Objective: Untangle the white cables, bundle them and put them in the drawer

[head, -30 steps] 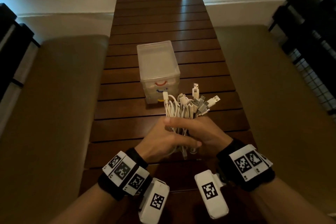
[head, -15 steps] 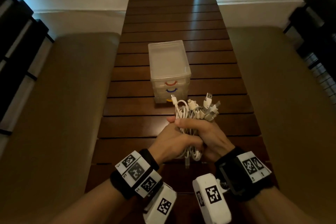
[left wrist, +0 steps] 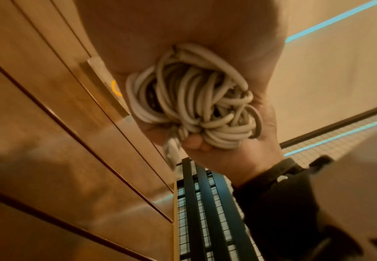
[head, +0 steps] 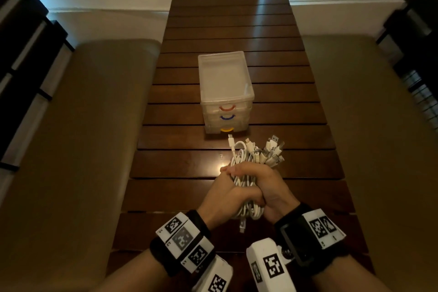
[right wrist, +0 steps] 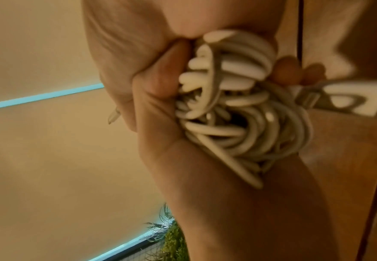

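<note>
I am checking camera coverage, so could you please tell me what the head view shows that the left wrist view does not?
Only the head view shows the whole drawer unit with its red, blue and yellow handles, all drawers shut, and the plugs fanning out beyond the fists. Only the left wrist view shows the looped underside of the cable bundle up close. Both show the left hand and right hand gripping that bundle above the table.

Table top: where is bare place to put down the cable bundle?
Bare slats lie left and right of the drawer unit, and behind it, on the table. Crowded only in front of it, where both hands, left hand and right hand, grip the cable bundle.
</note>
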